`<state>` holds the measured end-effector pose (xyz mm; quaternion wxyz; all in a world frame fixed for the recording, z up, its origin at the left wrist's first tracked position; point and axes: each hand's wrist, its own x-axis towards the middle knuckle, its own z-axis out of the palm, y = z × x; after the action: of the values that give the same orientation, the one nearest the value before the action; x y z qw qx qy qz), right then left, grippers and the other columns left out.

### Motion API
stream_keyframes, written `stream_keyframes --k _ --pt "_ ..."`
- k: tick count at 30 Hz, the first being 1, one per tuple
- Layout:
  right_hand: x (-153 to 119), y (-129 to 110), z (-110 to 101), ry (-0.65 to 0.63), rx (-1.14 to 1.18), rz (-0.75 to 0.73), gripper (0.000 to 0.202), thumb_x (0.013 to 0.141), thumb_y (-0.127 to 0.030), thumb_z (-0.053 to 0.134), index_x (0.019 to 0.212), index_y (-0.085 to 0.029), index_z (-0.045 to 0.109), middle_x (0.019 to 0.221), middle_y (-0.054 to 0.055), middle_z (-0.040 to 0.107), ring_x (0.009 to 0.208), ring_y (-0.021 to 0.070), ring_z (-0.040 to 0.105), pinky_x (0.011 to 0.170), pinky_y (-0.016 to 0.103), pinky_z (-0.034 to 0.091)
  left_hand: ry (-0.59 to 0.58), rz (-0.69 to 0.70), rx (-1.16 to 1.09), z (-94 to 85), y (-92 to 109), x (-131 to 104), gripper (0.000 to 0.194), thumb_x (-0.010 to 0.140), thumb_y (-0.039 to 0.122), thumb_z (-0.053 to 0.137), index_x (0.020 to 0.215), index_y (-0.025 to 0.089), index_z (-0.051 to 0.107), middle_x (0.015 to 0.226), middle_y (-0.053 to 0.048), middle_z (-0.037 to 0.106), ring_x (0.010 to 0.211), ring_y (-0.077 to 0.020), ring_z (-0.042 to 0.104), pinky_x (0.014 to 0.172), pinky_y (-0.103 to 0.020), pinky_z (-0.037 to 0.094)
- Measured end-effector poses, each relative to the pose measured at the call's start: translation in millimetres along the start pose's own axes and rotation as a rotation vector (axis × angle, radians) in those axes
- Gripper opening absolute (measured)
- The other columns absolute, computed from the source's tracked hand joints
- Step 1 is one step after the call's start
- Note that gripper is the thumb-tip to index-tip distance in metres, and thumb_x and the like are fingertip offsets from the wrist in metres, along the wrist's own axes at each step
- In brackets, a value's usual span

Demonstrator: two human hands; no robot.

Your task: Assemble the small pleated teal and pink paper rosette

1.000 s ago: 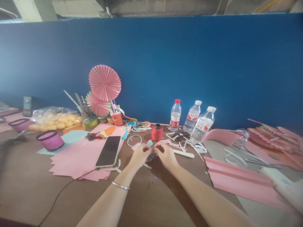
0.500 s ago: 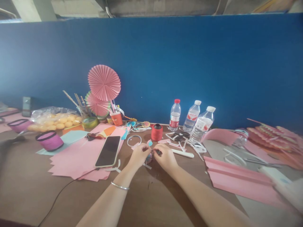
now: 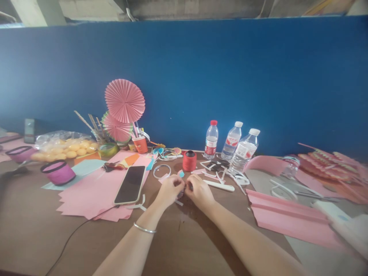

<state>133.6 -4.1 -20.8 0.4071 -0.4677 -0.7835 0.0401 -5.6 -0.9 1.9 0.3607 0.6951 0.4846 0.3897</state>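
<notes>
My left hand (image 3: pixel 171 188) and my right hand (image 3: pixel 200 191) meet above the table, fingertips of each pinched together and nearly touching. What lies between them is too small to make out. A small blue paper piece (image 3: pixel 181 173) shows just beyond my left fingertips, and a pinkish pleated bit (image 3: pixel 180 194) shows below them, partly hidden by the hand. Behind the hands stands a red spool of thread (image 3: pixel 189 161). A white-handled tool (image 3: pixel 219 185) lies to the right of my right hand, and a clear ring-shaped roll (image 3: pixel 161 171) lies beyond my left.
Left of my arms, a phone (image 3: pixel 130 184) lies on pink paper sheets (image 3: pixel 86 199). Pink folded fans (image 3: pixel 125 101) stand in a red cup (image 3: pixel 140 145). Several water bottles (image 3: pixel 211 142) stand along the blue wall. Folded pink paper (image 3: pixel 290 214) and a blurred person's hand (image 3: pixel 358 230) are at right.
Both hands stay almost in place, with the fingertips shifting slightly. The pleated bit under my left fingers is now more covered. The whole view has drifted a little.
</notes>
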Motion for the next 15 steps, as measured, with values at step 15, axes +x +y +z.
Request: stream_keyframes --k 15 --pt "2.8 -1.7 -5.4 -0.011 0.156 0.007 0.012 0.075 -0.017 0.042 0.070 -0.019 0.052 0.075 0.004 0.055 0.076 0.0158 0.049 0.070 0.026 0.037 0.089 0.075 0.182 -4.1 -8.2 4.2 0.020 0.068 0.025 0.046 0.056 0.016 0.057 0.065 -0.001 0.060 0.069 -0.0147 0.053 0.066 -0.025 0.039"
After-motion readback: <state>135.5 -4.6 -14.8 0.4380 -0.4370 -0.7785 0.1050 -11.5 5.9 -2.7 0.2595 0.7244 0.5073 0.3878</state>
